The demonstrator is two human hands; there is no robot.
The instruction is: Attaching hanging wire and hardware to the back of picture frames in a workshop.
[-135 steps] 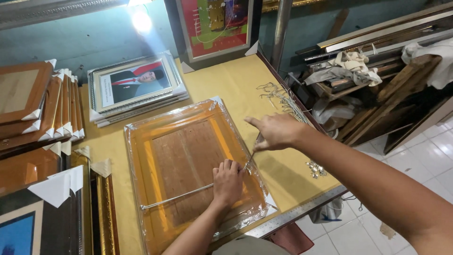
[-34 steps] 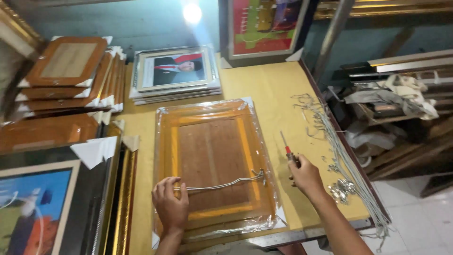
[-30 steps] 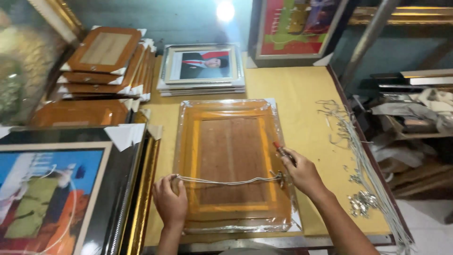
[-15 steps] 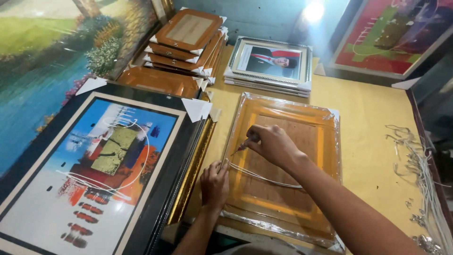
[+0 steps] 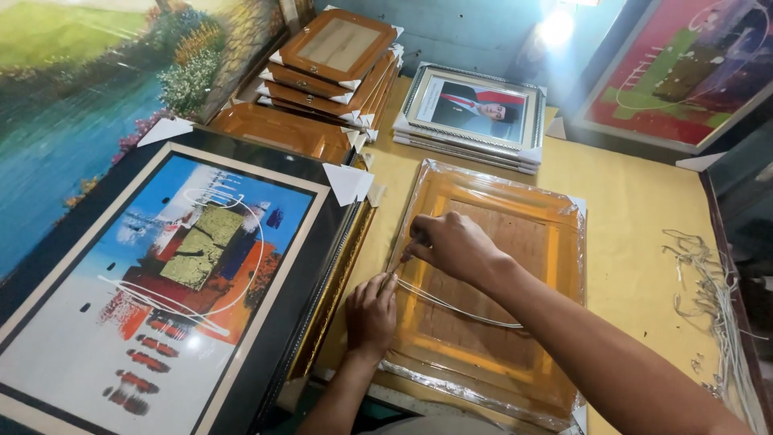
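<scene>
At table (image 5: 644,209) centre: left hand (image 5: 370,312) flat, fingers open, steadying frame (image 5: 491,282) at 9 o'clock edge; right hand (image 5: 451,244) grip closed on tool (image 5: 396,263), wire (image 5: 459,306) slack.

One package showed: a rectangular orange-gold frame (image 5: 491,290) sealed in clear plastic wrap, lying flat toward five o'clock on the table (image 5: 636,225).

Both arms are bare from the wrist up as far as the view reaches, with no sleeve, watch or bracelet showing. The left hand (image 5: 370,312) and the right hand (image 5: 452,246) wear no gloves and no visible rings; the fingernails look short.
</scene>
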